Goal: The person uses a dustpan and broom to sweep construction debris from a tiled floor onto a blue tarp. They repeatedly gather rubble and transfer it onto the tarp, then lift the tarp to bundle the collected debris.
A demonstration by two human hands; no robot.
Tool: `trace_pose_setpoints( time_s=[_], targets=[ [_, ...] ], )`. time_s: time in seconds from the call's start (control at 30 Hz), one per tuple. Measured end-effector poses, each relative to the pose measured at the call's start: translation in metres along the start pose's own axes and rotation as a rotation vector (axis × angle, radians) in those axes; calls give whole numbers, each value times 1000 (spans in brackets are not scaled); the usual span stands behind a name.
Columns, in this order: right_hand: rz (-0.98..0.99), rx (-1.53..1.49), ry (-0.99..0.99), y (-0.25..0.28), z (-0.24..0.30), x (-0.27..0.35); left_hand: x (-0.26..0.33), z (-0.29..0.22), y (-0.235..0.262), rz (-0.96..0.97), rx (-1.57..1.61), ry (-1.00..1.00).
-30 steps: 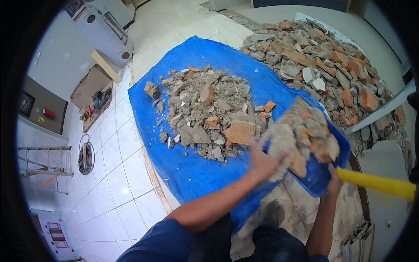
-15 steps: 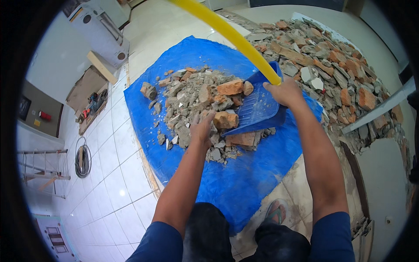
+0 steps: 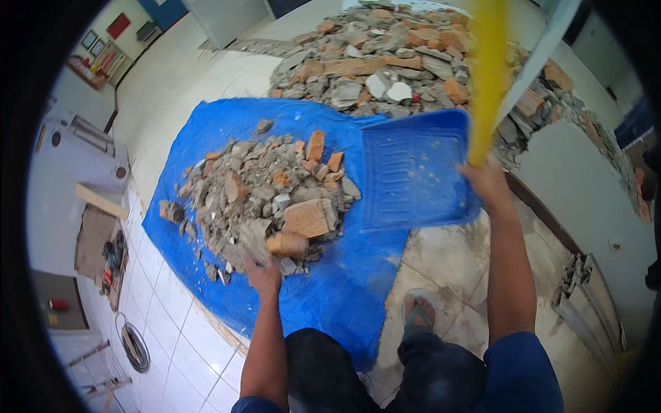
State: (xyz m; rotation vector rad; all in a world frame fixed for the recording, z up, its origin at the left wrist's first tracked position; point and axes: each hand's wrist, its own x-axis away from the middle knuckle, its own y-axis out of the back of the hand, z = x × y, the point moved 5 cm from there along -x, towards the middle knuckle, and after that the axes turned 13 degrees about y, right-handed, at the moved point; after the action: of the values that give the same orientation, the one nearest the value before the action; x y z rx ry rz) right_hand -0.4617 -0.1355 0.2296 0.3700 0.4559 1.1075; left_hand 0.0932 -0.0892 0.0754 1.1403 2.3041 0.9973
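Observation:
My right hand [image 3: 489, 184] grips the yellow handle [image 3: 486, 103] of a blue dustpan [image 3: 416, 172] low down, close to the pan. The pan hangs over the right edge of a blue tarp [image 3: 330, 303], with only dust and specks in it. A heap of broken concrete and brick [image 3: 255, 189] lies on the tarp. At its near edge is my left hand [image 3: 263, 275], its fingers smeared by motion. Beside those fingers is a blurred orange brick piece [image 3: 288, 244]; whether the hand holds anything does not show. A larger brick chunk [image 3: 307, 217] sits just above.
A bigger rubble pile [image 3: 385, 62] spreads beyond the tarp. A pale metal bar [image 3: 533, 62] slants behind the handle. On the left are tools on cardboard [image 3: 110, 258], a coiled cable [image 3: 135, 346] and a wooden plank [image 3: 102, 200]. Flat offcuts [image 3: 592, 303] stand at right.
The dustpan has swung right, away from the heap, and tilted so its inside shows. My left hand has moved down and left along the heap. The view has turned.

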Motion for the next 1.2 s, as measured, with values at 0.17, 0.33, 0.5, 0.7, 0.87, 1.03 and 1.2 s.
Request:
trace_pose_setpoints(
  time_s=[0.17, 0.33, 0.5, 0.7, 0.87, 1.03, 1.2],
  targets=[
    [-357, -304, -256, 120, -102, 106, 2, 25, -16, 198, -203, 16],
    [-645, -344, -577, 166, -200, 197, 26, -19, -22, -12, -335, 152],
    [-657, -170, -661, 168, -263, 205, 78, -170, -92, 126, -114, -432],
    [-561, -33, -617, 168, -265, 162, 144, -315, -250, 353, -393, -402],
    [-395, 50, -541, 156, -254, 106, 79, -295, -277, 491, -312, -247],
    [-465, 16, -591, 110, -244, 118, -11, -243, -189, 180, -42, -294],
    [-560, -68, -612, 66, -252, 130, -32, -189, -156, 413, 195, 62]
  ],
)
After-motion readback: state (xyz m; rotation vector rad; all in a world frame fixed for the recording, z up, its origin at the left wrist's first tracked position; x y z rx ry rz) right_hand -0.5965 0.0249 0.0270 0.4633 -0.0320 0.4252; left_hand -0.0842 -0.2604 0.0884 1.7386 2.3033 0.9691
